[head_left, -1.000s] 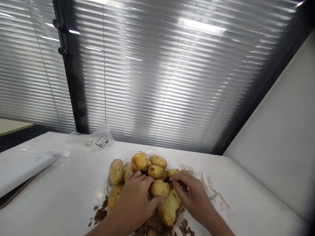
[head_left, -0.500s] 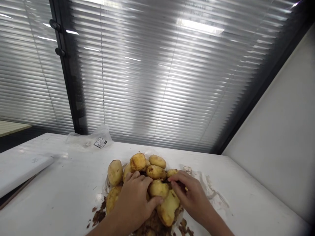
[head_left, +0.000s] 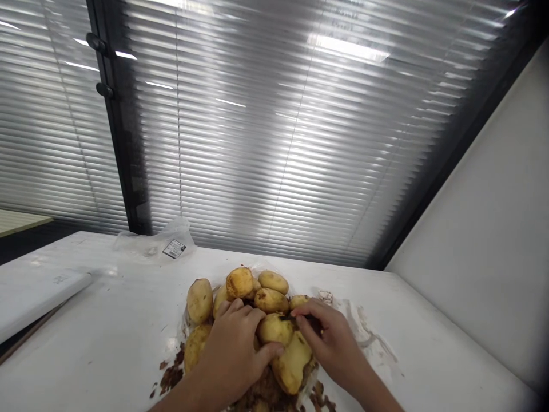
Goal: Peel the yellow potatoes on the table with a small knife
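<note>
Two hands work a potato at the front of a pile on a white table.

The left hand (head_left: 234, 355) wraps a potato (head_left: 274, 329) at the near edge of the potato pile (head_left: 249, 294), thumb beneath it; the right hand (head_left: 332, 343), just right of that potato, pinches a dark, thin tool (head_left: 288, 317) against its top. Brown peelings (head_left: 171, 375) lie left of the pile, a plastic bag (head_left: 160, 243) well behind it. Judged from this, short strokes away from the gripping fingers (head_left: 240, 312) would serve best.
</note>
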{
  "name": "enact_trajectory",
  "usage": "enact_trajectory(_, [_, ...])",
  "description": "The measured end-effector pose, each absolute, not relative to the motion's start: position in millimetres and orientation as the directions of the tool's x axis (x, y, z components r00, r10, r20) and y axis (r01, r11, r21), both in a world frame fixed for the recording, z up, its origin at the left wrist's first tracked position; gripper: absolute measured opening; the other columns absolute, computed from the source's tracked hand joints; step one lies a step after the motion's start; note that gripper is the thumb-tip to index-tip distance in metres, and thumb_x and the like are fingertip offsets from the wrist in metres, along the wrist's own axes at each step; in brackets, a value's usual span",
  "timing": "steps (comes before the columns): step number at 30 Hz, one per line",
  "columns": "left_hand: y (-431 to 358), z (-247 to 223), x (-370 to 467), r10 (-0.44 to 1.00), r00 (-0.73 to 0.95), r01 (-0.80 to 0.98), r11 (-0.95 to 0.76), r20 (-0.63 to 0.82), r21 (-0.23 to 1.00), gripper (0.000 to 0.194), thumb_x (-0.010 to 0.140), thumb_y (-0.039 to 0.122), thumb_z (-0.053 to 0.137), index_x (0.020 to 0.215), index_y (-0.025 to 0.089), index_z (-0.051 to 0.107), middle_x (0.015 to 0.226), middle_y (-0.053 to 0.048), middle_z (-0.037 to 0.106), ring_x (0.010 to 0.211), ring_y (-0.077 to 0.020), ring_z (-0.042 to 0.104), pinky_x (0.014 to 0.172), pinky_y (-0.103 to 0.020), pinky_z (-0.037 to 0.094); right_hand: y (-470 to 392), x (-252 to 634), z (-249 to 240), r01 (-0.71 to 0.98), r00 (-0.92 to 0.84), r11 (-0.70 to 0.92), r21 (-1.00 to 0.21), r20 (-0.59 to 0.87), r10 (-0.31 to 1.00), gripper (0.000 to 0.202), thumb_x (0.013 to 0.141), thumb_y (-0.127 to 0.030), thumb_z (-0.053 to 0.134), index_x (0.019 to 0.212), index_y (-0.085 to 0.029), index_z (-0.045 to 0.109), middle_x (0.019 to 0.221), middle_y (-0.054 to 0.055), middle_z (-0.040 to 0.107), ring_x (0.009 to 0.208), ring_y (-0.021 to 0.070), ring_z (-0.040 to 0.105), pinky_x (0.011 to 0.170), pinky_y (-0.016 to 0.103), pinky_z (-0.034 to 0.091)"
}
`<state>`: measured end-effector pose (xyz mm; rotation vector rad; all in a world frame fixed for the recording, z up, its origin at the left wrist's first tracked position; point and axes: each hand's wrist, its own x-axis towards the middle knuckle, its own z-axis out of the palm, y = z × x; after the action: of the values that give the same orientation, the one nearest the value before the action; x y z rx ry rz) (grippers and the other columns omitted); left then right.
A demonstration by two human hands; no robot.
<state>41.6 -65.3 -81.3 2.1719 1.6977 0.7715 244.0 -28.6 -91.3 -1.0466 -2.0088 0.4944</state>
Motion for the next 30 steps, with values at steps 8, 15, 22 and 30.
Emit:
enact_trajectory(8, [-65,-90,42,0.939,0.180,0.807,-0.311,0.292,0.502,0.025,0.071,0.043,0.071,0.086,0.023,0.068,0.091,-0.003,0.069,0.097,-0.0291,0.055,0.096,-0.050,0.038,-29,244,-94,0.531,-0.272,0.531,-0.661,0.461,0.845,0.020,0.088,-0.025,0.050,0.083,-0.020,0.069,0.079,0.004,0.069,0.073,0.0193,0.064,0.064,0.028,0.048])
enact_trajectory(15, [-64,-91,41,0.929,0.218,0.812,-0.343,0.300,0.472,0.029,0.069,0.039,0.075,0.091,0.022,0.068,0.094,-0.003,0.069,0.098,-0.0294,0.055,0.095,-0.050,0.040,-28,244,-93,0.474,-0.273,0.480,-0.738,0.396,0.877,0.019,0.087,-0.027,0.052,0.082,-0.020,0.069,0.081,0.005,0.070,0.073,0.0190,0.064,0.061,0.027,0.049])
enact_trajectory(22, [-64,-88,42,0.935,0.211,0.808,-0.331,0.285,0.487,0.027,0.068,0.038,0.076,0.089,0.023,0.068,0.094,-0.003,0.070,0.098,-0.0309,0.056,0.096,-0.052,0.040,-30,243,-93,0.497,-0.257,0.519,-0.696,0.453,0.854,0.019,0.088,-0.026,0.052,0.083,-0.020,0.070,0.081,0.005,0.070,0.074,0.0197,0.065,0.064,0.028,0.050])
enact_trajectory(30, [-65,-85,41,0.940,0.215,0.802,-0.325,0.266,0.501,0.028,0.069,0.037,0.077,0.090,0.021,0.068,0.092,-0.004,0.069,0.098,-0.0305,0.056,0.096,-0.051,0.040,-33,243,-88,0.536,-0.333,0.554,-0.638,0.443,0.832,0.021,0.088,-0.023,0.050,0.085,-0.019,0.070,0.078,0.005,0.069,0.066,0.0175,0.062,0.058,0.027,0.047])
